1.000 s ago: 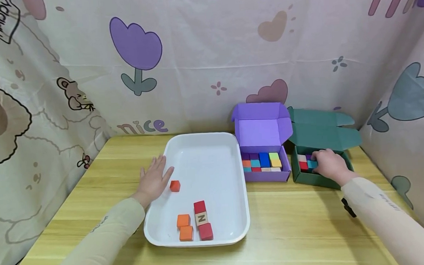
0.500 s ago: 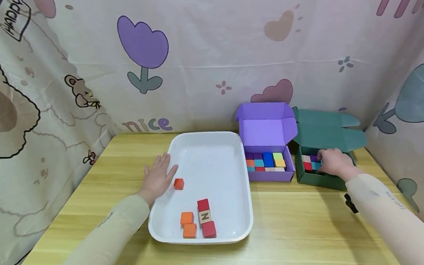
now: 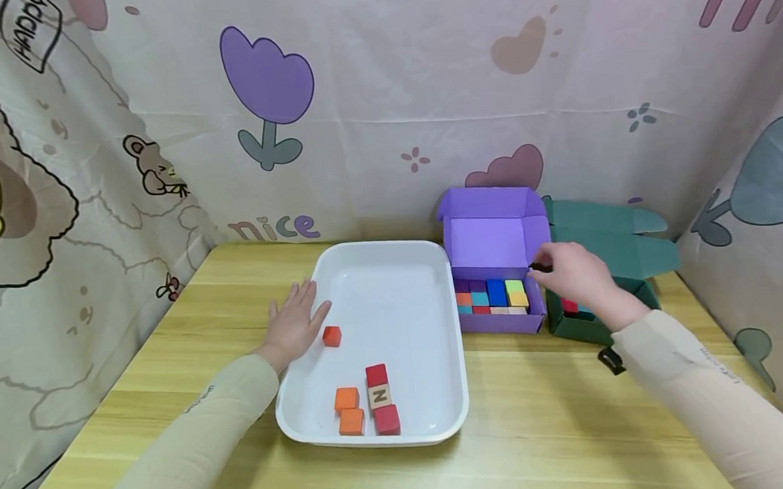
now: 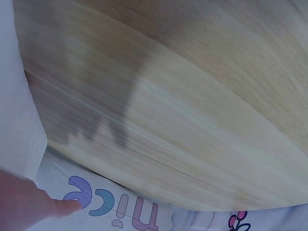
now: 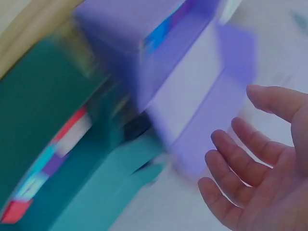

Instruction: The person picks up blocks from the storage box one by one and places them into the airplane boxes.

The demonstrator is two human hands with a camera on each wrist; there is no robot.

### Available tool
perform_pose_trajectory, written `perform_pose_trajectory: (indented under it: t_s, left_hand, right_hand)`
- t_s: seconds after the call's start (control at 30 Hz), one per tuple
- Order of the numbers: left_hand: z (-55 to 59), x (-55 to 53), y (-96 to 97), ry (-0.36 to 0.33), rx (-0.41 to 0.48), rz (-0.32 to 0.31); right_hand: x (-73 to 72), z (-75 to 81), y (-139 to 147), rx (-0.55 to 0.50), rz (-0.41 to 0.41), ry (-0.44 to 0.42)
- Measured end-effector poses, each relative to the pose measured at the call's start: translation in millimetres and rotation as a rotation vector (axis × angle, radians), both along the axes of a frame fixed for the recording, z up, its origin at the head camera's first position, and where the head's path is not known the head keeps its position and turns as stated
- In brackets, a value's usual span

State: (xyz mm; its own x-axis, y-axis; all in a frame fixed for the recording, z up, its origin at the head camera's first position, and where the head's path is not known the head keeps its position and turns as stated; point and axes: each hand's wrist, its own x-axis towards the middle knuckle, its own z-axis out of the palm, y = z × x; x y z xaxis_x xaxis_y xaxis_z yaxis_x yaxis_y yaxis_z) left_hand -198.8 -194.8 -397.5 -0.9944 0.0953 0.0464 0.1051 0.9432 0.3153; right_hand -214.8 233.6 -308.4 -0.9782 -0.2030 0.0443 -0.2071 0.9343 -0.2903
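My left hand (image 3: 292, 329) lies with straight fingers at the left rim of a white tray (image 3: 401, 296). Just inside that rim sits a small orange-red block (image 3: 332, 336). Over the gap between a purple box (image 3: 534, 322) and a green box (image 3: 575, 329), my right hand (image 3: 571, 272) hovers in the head view. Its fingers are loosely bent and apart from the thumb in the right wrist view, with nothing between them. Coloured blocks fill the purple box. In the green box, a red block (image 3: 569, 306) shows beside the hand, which hides part of the contents.
Near the tray's front lie two orange blocks (image 3: 351, 421) and a column of a red block (image 3: 375, 375), a wooden letter block (image 3: 379, 396) and another red block (image 3: 386, 420). Both box lids stand open against the patterned curtain (image 3: 368, 74) behind the wooden table (image 3: 530, 423).
My right hand has come up out of the green box and moved left toward the purple box, without a block showing in it. The left hand stays by the tray; the head view shifts slightly.
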Motion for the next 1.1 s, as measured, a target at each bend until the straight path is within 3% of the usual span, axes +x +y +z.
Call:
perform_pose_trajectory:
  t_s: [0.17,0.3,0.37,0.53,0.67,0.83,1.1]
  left_hand:
    - [-0.7,0.4,-2.2,-0.007,0.003,0.007]
    - [-0.6,0.4,-2.6,-0.005,0.005,0.012]
    - [-0.6,0.3,-2.4,-0.005,0.009,0.011]
    - [-1.0,-0.7,-1.1,-0.009,0.021,0.007]
    - [-0.4,-0.6,0.5,-0.011,0.018,0.015]
    - [0.3,-0.6,1.1,-0.018,0.012,0.016]
    - [-1.2,-2.0,-0.4,-0.015,0.025,0.017]
  right_hand:
    - [14.2,2.2,-57.7,-0.046,0.239,0.151]
    - [24.4,-5.0,-103.0,0.008,0.476,0.231]
    - [28.6,-10.3,-123.0,0.061,0.565,0.222]
    - [36.6,-23.7,-163.2,0.214,0.717,0.092]
    - [38.6,-38.0,-186.2,0.322,0.82,0.015]
    - [38.6,-51.5,-202.2,0.435,0.921,-0.003]
    - [35.3,-59.4,-209.4,0.469,0.966,-0.072]
